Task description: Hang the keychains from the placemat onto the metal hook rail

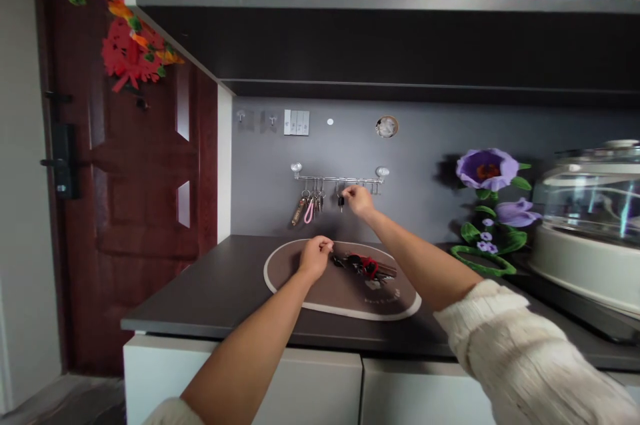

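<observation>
At the hook rail (pixel 345 179) on the grey wall, my right hand (pixel 360 201) is closed in a pinch on a key with a black head (pixel 341 201), just under the hooks. To the left on the same rail hang several keys, a brown strap keyring (pixel 299 211) and a pink loop keyring (pixel 309 211). Lower down, my left hand (pixel 315 258) hovers over the brown oval mat (pixel 320 291), fingers pressed together; whatever they hold is too small to make out. Beside it on the mat lies a bunch of keys (pixel 357 263) with a red tie (pixel 370 268).
A dark shelf (pixel 380 45) overhangs the counter (pixel 210 285). On the right stand purple knitted flowers (pixel 487 170) and a white appliance with a clear cover (pixel 585 265). The wall holds a switch panel (pixel 297 123). A dark red door (pixel 145 231) is at left.
</observation>
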Tool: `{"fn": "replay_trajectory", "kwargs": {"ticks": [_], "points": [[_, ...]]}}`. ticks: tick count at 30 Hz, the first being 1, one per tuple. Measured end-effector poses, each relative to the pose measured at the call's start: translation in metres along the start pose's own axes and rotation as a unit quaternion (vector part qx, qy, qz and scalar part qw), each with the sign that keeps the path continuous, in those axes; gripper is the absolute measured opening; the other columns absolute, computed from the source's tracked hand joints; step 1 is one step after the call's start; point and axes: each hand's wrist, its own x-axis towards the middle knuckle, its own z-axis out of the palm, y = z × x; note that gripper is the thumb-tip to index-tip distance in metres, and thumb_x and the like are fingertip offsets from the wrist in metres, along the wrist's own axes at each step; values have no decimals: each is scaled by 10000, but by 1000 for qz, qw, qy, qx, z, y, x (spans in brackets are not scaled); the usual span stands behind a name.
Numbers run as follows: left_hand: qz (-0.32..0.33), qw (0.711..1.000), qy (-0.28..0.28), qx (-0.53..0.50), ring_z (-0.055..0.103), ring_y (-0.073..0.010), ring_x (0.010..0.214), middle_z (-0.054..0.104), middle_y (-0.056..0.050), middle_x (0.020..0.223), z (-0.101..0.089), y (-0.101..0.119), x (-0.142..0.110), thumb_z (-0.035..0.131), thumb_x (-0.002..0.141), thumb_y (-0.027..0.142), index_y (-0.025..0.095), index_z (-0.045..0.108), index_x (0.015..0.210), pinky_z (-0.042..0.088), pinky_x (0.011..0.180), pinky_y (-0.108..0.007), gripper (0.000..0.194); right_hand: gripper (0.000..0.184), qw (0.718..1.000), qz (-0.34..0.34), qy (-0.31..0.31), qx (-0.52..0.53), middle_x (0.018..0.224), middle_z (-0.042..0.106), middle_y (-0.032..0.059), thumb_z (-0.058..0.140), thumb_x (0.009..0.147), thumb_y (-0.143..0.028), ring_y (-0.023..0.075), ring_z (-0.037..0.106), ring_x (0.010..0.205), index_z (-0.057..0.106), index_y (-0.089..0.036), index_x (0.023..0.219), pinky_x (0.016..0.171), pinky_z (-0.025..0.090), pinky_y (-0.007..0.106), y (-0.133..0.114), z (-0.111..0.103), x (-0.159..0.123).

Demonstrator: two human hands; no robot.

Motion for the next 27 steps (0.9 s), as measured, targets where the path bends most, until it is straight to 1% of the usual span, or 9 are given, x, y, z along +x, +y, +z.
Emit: {"fn": "replay_trajectory", "kwargs": {"ticks": [4, 8, 14, 19, 22, 27], "points": [[-2, 1000, 4, -4, 557, -115, 680, 625, -34, 713, 1, 0, 1, 481, 721, 157, 140, 601, 737, 420, 670, -236, 123, 181, 999, 21, 20, -34, 785, 655, 66, 474, 730, -183, 151, 589, 761, 643, -140, 778, 719, 425, 260, -1, 9, 13], [-9, 1000, 5, 4, 559, -113, 676, 628, -34, 716, 1, 0, 1, 487, 724, 157, 142, 603, 737, 420, 663, -232, 118, 197, 996, 55, 35, -60, 793, 663, 82, 476, 736, -182, 160, 603, 765, 662, -144, 787, 702, 434, 244, -1, 19, 22], [-9, 1000, 5, 5, 556, -108, 684, 632, -34, 731, 2, -3, 3, 486, 729, 149, 143, 605, 751, 419, 670, -226, 122, 231, 993, 86, 40, -77, 868, 659, 132, 473, 761, -227, 197, 607, 837, 675, -138, 831, 723, 440, 256, -1, 26, 27], [-9, 1000, 5, 6, 557, -120, 696, 634, -41, 743, 3, -4, 4, 493, 724, 153, 142, 607, 758, 419, 678, -239, 120, 231, 993, 78, 42, -72, 849, 659, 153, 481, 753, -230, 222, 612, 824, 683, -131, 806, 722, 445, 289, 3, 30, 26], [-14, 1000, 8, 2, 558, -120, 697, 635, -41, 745, 2, -4, 4, 493, 724, 153, 145, 607, 760, 419, 677, -237, 120, 216, 994, 72, 43, -65, 821, 662, 145, 495, 741, -227, 209, 617, 788, 685, -133, 781, 699, 449, 278, 7, 32, 24], [-16, 1000, 6, -4, 555, -120, 686, 628, -41, 728, 2, -3, 3, 486, 724, 152, 139, 606, 751, 415, 672, -237, 123, 220, 995, 65, 44, -62, 784, 663, 133, 490, 740, -220, 190, 615, 762, 684, -130, 794, 677, 440, 255, 14, 34, 23]]}}
